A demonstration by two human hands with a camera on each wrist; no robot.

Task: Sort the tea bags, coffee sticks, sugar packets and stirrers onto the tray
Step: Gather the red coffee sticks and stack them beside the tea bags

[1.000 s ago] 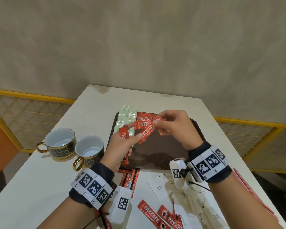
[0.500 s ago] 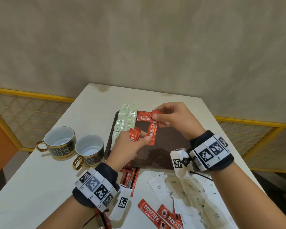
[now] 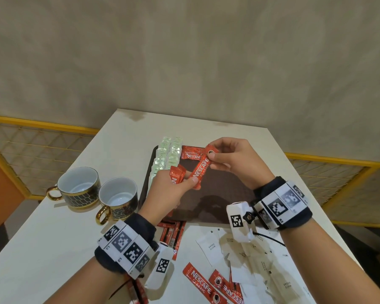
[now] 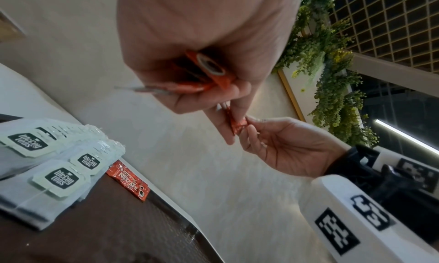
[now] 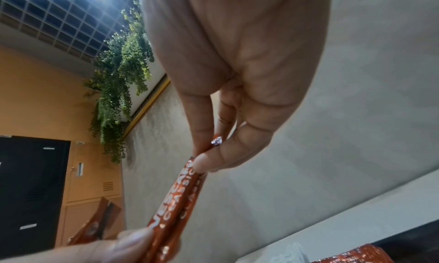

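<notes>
Above the tray, the right hand pinches the top of 1 Nescafé stick; the left hand pinches its lower end and grips more sticks, their count hidden. Tea bags line the tray's left edge.

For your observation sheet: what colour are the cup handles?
Gold, on both cups; clearest in the head view.

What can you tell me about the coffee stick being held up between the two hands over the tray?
The coffee stick is a slim red foil-look sachet printed NESCAFE CLASSIC in white, with a small coffee-cup picture at its far end. It slants in the air above the dark tray, touching nothing but fingers. The right hand pinches its far end; the left hand's thumb and finger pinch its near end while that hand also grips more red sticks. It looks sealed and slightly creased.
</notes>
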